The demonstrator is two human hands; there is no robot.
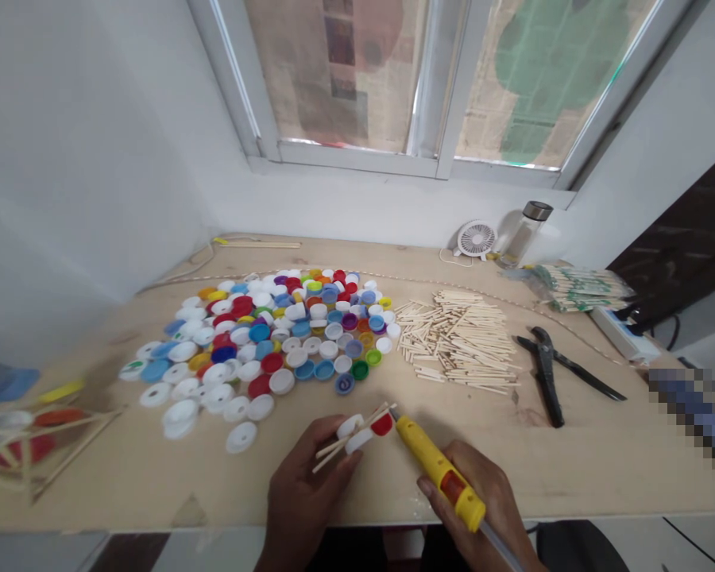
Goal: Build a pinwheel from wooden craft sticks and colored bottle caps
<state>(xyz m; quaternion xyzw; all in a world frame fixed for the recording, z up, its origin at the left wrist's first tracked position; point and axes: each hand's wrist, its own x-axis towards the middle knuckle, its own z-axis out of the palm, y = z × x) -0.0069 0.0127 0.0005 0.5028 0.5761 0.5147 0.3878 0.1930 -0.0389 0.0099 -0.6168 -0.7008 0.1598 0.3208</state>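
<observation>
My left hand (pixel 303 488) pinches a small assembly of bottle caps and thin wooden sticks. Two white caps (pixel 359 442) and a red cap (pixel 382 424) sit along the crossing sticks (pixel 331 454). In my right hand (pixel 489 494) is a yellow hot glue gun (pixel 427 455), a clear rod trailing from its rear end. Its metal tip is close to the stick ends beside the red cap; whether they touch I cannot tell. Beyond my left hand spreads a heap of colourful bottle caps (pixel 282 381). A pile of short wooden sticks (pixel 468 342) lies to its right.
Dark-handled pliers (pixel 546 381) lie at right on the wooden table (pixel 345 254). Behind stand a small white fan (pixel 477 239), a clear bottle (pixel 521 234), bagged sticks (pixel 581 287) and a power strip (pixel 625 334). A stick-and-cap structure (pixel 29 441) occupies the left edge.
</observation>
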